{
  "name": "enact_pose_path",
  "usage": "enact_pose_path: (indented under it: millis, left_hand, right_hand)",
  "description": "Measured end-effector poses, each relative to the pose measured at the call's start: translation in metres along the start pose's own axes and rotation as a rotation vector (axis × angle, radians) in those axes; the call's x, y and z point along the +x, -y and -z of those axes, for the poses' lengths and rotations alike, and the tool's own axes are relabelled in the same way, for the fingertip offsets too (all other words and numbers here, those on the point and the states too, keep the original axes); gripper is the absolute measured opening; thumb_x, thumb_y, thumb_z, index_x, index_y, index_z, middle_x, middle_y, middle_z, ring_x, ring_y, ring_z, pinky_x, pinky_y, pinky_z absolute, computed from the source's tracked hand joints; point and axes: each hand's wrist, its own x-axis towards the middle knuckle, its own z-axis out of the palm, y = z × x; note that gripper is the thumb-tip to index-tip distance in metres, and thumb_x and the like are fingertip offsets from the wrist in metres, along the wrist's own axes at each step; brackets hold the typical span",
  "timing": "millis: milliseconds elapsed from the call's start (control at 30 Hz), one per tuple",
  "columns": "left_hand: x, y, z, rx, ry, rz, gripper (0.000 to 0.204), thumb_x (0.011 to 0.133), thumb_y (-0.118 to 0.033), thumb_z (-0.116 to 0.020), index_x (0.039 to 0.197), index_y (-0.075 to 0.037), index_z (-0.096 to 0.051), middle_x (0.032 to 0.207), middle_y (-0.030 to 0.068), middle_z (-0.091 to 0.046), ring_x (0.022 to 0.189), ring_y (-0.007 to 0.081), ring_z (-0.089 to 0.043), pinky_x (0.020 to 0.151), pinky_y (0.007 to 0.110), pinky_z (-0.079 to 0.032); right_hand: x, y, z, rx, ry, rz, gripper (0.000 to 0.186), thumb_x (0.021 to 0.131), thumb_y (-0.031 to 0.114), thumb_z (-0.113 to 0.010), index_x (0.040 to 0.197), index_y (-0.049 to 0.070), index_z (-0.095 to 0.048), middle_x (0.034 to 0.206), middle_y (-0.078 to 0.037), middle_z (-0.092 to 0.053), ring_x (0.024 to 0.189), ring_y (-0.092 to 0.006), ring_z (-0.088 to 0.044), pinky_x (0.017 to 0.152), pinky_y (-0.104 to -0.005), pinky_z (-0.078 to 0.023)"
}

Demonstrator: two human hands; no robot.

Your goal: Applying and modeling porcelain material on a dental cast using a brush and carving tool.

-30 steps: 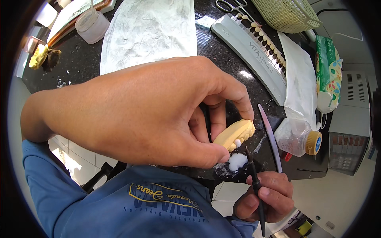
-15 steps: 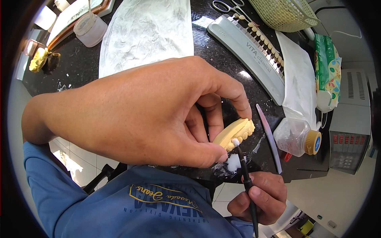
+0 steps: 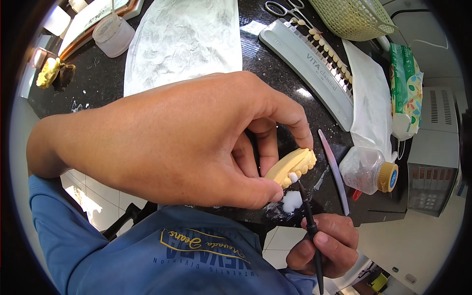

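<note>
Between thumb and fingertips, my left hand point(image 3: 211, 142) grips a yellow dental model point(image 3: 290, 167) by its two ends. Its row of teeth faces down toward me, and one tooth point(image 3: 293, 177) carries a white coating. My right hand point(image 3: 328, 246) pinches a thin black brush point(image 3: 313, 231) like a pen. The brush's dark tip stands just beside the white tooth, a small gap apart. Below the model, a mound of white paste point(image 3: 291, 201) lies on the black worktop point(image 3: 246, 214).
A purple-pink nail file point(image 3: 334, 172) and a clear jar point(image 3: 364, 169) with a gold lid lie right of the model. Behind are a tooth shade guide point(image 3: 307, 73), scissors point(image 3: 285, 7), a green basket point(image 3: 351, 19) and white paper point(image 3: 182, 44). At far left stands a cloudy pot point(image 3: 113, 37).
The brush tip has come off the white tooth and shifted slightly right, with my right hand. My left hand and the model have barely moved.
</note>
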Motion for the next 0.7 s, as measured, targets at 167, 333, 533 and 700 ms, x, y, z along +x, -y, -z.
enact_pose_path:
  millis: [167,333,533,700]
  left_hand:
    - [-0.002,-0.002,0.0,0.003,0.001,0.01,0.046,0.079,0.001,-0.068,0.121,0.004,-0.05,0.083,0.0071,-0.06,0.071,0.0061,-0.064,0.065,0.016,-0.055]
    - [0.0,-0.001,0.002,0.014,0.001,0.005,0.046,0.08,0.001,-0.067,0.122,0.004,-0.05,0.083,0.0068,-0.061,0.07,0.0058,-0.063,0.064,0.016,-0.054]
    - [0.002,-0.009,-0.001,-0.036,0.026,0.029,0.045,0.081,0.002,-0.066,0.123,0.003,-0.05,0.085,0.0067,-0.061,0.071,0.0058,-0.063,0.064,0.016,-0.054]
    - [-0.002,-0.013,0.001,-0.144,0.039,0.054,0.046,0.082,0.003,-0.066,0.124,0.005,-0.048,0.093,0.0099,-0.063,0.081,0.0102,-0.066,0.068,0.017,-0.055]
  right_hand:
    - [0.005,0.005,0.0,0.001,0.033,-0.051,0.027,0.082,0.009,-0.058,0.103,0.002,-0.043,0.082,-0.012,-0.054,0.059,-0.0175,-0.057,0.052,-0.0251,-0.047]
    - [-0.005,0.003,-0.015,-0.01,-0.175,-0.09,0.026,0.088,0.018,-0.058,0.103,0.004,-0.043,0.083,-0.012,-0.053,0.058,-0.0168,-0.055,0.052,-0.0238,-0.045]
    - [-0.014,0.004,-0.016,0.068,-0.582,-0.062,0.034,0.097,0.033,-0.046,0.117,0.006,-0.042,0.095,-0.019,-0.052,0.061,-0.0194,-0.055,0.055,-0.0262,-0.047]
    - [0.006,-0.021,0.043,-0.119,-0.767,-0.013,0.026,0.097,0.023,-0.047,0.096,-0.001,-0.054,0.082,-0.017,-0.063,0.073,-0.0237,-0.064,0.064,-0.0294,-0.054]
